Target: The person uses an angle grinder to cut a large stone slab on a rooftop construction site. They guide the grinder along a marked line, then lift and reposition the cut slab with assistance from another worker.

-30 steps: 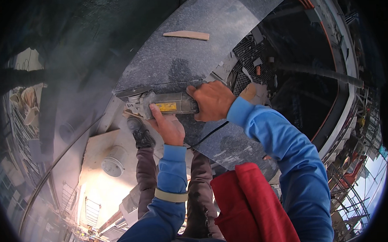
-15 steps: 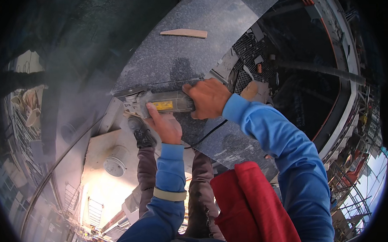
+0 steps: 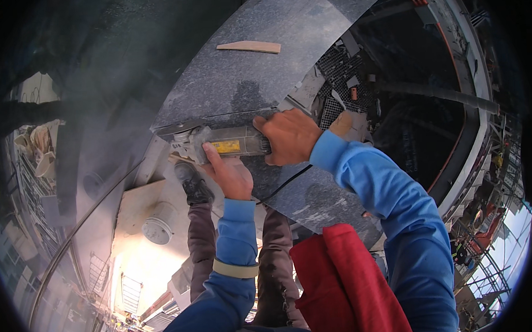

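Observation:
An angle grinder [image 3: 232,145] with a dusty grey body and a yellow label lies level across the near part of a speckled grey stone slab [image 3: 215,88]. My left hand [image 3: 231,174] grips its front end from below, thumb along the body. Around the rear of the body, my right hand [image 3: 289,136] is closed. The cutting disc [image 3: 181,127] is at the slab's left edge, in line with a thin dark cut line [image 3: 234,113] running right across the stone. A black cord [image 3: 286,183] trails from beneath my right hand.
A thin wood strip [image 3: 249,47] lies on the slab. Black grid sheets [image 3: 339,68] and rubble fill the pit to the right. At lower left stands a white bucket [image 3: 157,229]; a red cloth [image 3: 342,275] hangs before me. Dust hazes the left side.
Both hands and the grinder have shifted very slightly right in the picture, while the slab and wood strip appear slightly left. The grip on the grinder is the same.

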Demonstrator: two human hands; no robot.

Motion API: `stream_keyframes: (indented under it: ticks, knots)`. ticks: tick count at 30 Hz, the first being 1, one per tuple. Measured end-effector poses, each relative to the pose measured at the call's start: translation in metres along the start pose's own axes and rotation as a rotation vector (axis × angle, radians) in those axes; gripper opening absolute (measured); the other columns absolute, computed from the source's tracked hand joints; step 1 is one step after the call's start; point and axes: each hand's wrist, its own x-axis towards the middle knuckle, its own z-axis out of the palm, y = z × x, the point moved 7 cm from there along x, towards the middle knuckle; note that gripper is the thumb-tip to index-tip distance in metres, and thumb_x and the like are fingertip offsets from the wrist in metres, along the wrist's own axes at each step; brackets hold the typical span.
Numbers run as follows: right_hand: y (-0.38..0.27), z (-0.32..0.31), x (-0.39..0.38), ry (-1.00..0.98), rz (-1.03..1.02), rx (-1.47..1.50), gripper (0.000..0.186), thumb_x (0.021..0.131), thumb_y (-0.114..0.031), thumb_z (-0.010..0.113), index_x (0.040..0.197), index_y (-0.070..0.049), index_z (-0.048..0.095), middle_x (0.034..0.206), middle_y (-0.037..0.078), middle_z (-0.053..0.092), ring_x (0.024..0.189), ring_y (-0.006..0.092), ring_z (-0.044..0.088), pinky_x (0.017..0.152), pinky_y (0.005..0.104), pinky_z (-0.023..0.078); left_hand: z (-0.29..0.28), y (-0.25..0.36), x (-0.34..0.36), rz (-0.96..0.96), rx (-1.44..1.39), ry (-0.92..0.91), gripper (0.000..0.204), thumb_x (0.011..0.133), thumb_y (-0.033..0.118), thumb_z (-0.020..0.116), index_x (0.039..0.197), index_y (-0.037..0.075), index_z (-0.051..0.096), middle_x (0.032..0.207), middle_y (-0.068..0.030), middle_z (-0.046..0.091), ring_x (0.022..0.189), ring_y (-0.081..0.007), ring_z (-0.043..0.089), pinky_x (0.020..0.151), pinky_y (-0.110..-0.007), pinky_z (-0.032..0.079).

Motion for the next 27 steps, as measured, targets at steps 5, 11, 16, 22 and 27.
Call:
stream_keyframes:
  ticks: [5,11,16,22,27]
  knots:
    - [0.001,0.000,0.000,-0.009,0.001,0.012,0.070,0.069,-0.030,0.079,0.125,0.006,0.058,0.082,0.022,0.072,0.081,0.0378,0.073,0.076,0.0451,0.058,0.000,-0.001,0.001,-0.006,0.014,0.000,0.064,0.104,0.036,0.059,0.154,0.013,0.028,0.150,-0.0085,0.042,0.135,-0.0236,0.045,0.115,-0.047,0.036]
    - [0.000,0.001,0.003,-0.003,-0.008,0.006,0.072,0.068,-0.030,0.079,0.127,0.005,0.058,0.082,0.022,0.072,0.082,0.0375,0.073,0.076,0.0451,0.058,-0.007,-0.005,0.005,-0.019,0.026,0.016,0.064,0.104,0.037,0.059,0.155,0.015,0.027,0.150,-0.0082,0.042,0.135,-0.0237,0.045,0.115,-0.048,0.036]
    - [0.000,0.004,0.007,-0.006,-0.008,-0.003,0.073,0.068,-0.030,0.079,0.128,0.006,0.058,0.082,0.022,0.072,0.082,0.0369,0.073,0.076,0.0449,0.058,-0.009,-0.005,0.007,-0.013,0.031,0.034,0.065,0.104,0.038,0.059,0.155,0.015,0.027,0.151,-0.0079,0.042,0.136,-0.0235,0.045,0.115,-0.048,0.036]
    - [0.001,0.002,0.003,-0.006,0.003,-0.001,0.071,0.068,-0.030,0.079,0.126,0.005,0.058,0.082,0.022,0.072,0.082,0.0376,0.073,0.076,0.0449,0.058,-0.002,-0.001,0.003,0.027,0.038,0.014,0.065,0.102,0.039,0.061,0.153,0.012,0.031,0.148,-0.0097,0.044,0.134,-0.0253,0.046,0.114,-0.049,0.036]
    - [0.001,-0.002,-0.003,-0.001,0.018,-0.031,0.070,0.068,-0.030,0.080,0.124,0.005,0.059,0.082,0.021,0.072,0.081,0.0377,0.073,0.074,0.0451,0.059,0.007,-0.001,-0.004,0.027,0.009,-0.017,0.065,0.104,0.035,0.059,0.155,0.011,0.027,0.151,-0.0102,0.041,0.136,-0.0247,0.044,0.115,-0.046,0.035]
